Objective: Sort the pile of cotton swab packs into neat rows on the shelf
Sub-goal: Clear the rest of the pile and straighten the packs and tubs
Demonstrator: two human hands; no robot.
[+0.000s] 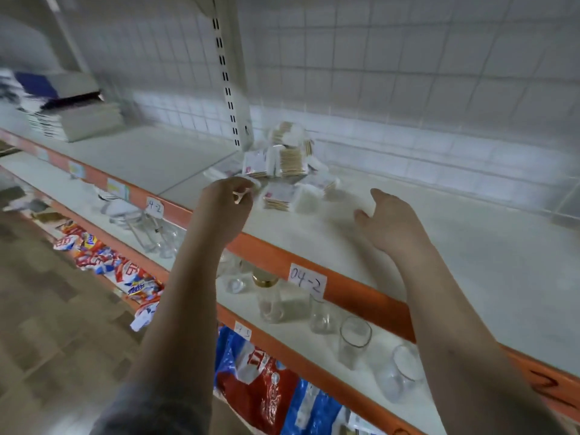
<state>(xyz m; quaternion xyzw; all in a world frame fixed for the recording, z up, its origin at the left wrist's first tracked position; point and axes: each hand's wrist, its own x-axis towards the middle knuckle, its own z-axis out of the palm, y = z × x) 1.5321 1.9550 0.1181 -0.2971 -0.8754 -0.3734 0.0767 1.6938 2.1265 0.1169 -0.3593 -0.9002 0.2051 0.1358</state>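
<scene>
Swab packs (284, 166) heaped at shelf (439, 246) back by the upright | left hand (230, 199) pinching a pack corner, right hand (387, 219) open, empty | yank could topple the loose stack

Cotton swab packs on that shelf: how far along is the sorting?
Barely begun. No neat row shows yet; the cotton swab packs sit in a jumbled pile by the back wall of the shelf. The left hand is at the pile's edge, fingers curled on what looks like one pack, though blur hides it. The right hand hovers open. Nearly the whole pile remains.
</scene>
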